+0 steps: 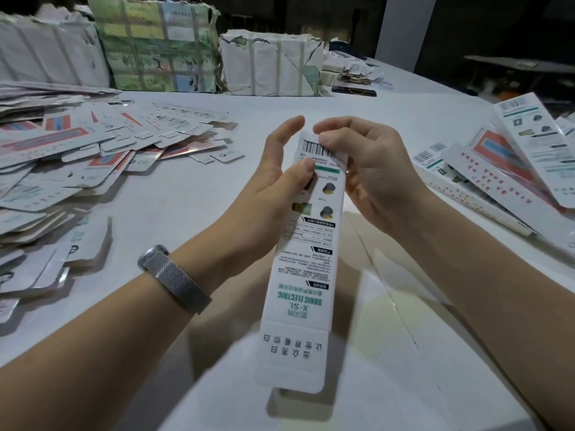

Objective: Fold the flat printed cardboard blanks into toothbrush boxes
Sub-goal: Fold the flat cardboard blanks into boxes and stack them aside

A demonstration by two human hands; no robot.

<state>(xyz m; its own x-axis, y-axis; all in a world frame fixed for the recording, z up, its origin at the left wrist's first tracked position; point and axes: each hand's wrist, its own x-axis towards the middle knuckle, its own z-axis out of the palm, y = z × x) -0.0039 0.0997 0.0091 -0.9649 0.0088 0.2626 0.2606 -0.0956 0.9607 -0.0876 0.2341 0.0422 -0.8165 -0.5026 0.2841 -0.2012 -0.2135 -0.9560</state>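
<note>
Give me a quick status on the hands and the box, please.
Both hands, left and right, grip the long white printed cardboard box at its barcode end. Near flap hangs open. Nothing in the way.

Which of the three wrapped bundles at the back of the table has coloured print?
The middle bundle, wrapped in green and yellow printed paper. The left bundle and right bundle are plain white.

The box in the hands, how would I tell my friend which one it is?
Start at the big white table, with loose flat blanks heaped to one side and finished boxes piled on the other. Between them, the left hand and right hand hold one long white box above the table. It alone is lifted, barcode end pinched, bottom flap hanging open.
</note>
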